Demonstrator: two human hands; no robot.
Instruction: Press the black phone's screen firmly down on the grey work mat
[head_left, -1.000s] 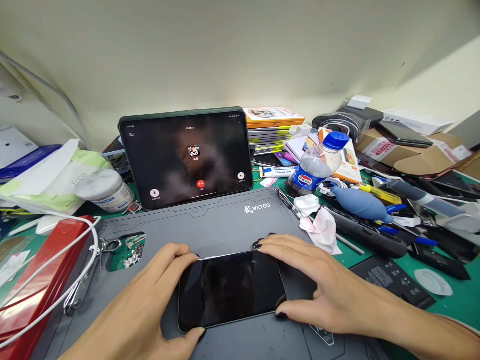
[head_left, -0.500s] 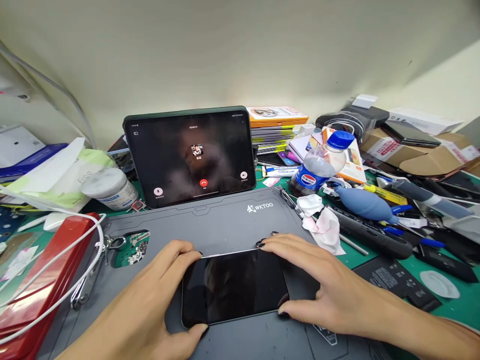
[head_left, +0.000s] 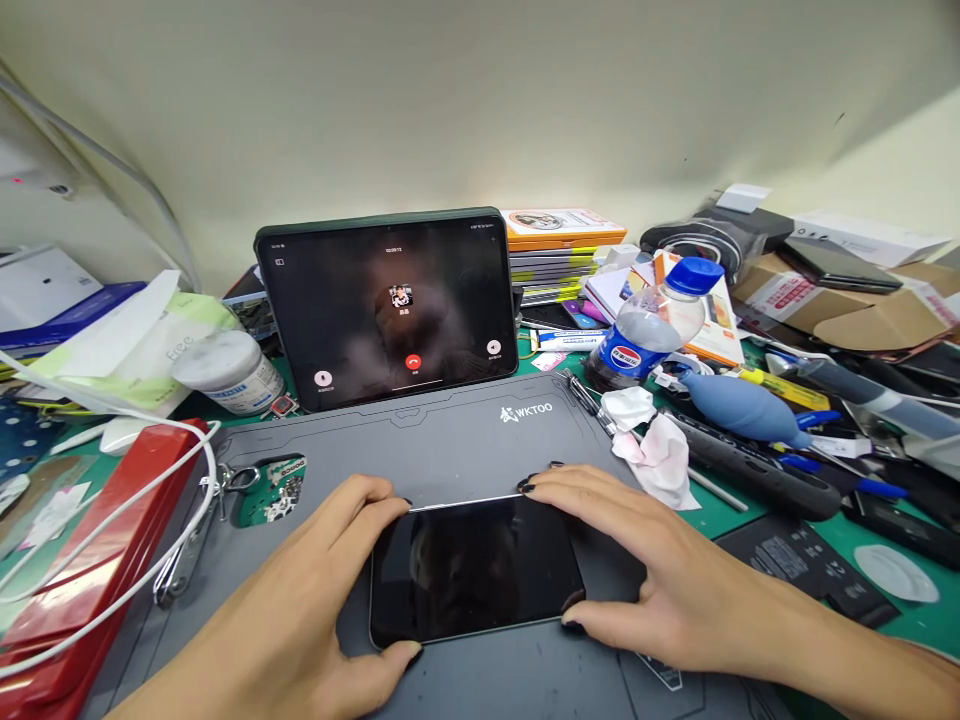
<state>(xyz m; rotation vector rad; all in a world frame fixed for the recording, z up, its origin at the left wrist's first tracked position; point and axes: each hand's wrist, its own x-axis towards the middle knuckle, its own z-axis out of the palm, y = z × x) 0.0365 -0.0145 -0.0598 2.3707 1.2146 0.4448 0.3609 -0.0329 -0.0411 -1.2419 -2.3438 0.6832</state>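
Observation:
A smartphone (head_left: pixel 480 570) with a dark, reflective screen lies sideways over the grey work mat (head_left: pixel 450 450). My left hand (head_left: pixel 337 590) grips its left end, fingertips along the far edge and thumb at the near edge. At the opposite end, my right hand (head_left: pixel 637 570) holds the phone the same way, its thumb by the near right corner. Both hands are closed on the phone's edges, and its back is hidden. Behind it, a tablet (head_left: pixel 390 310) stands propped up with a call screen showing.
On the left are a red case (head_left: pixel 112 540), a white cable (head_left: pixel 214 470), scissors (head_left: pixel 232 480) and a tub (head_left: pixel 229 375). On the right stand a Pepsi bottle (head_left: pixel 622 350), crumpled tissue (head_left: pixel 660 460), a blue air blower (head_left: pixel 742 405), a flat black battery (head_left: pixel 802 570) and cardboard boxes (head_left: pixel 855 320).
The whole view has shifted slightly, so everything sits a little further right. Both hands keep their hold on the phone, which has not visibly moved on the mat.

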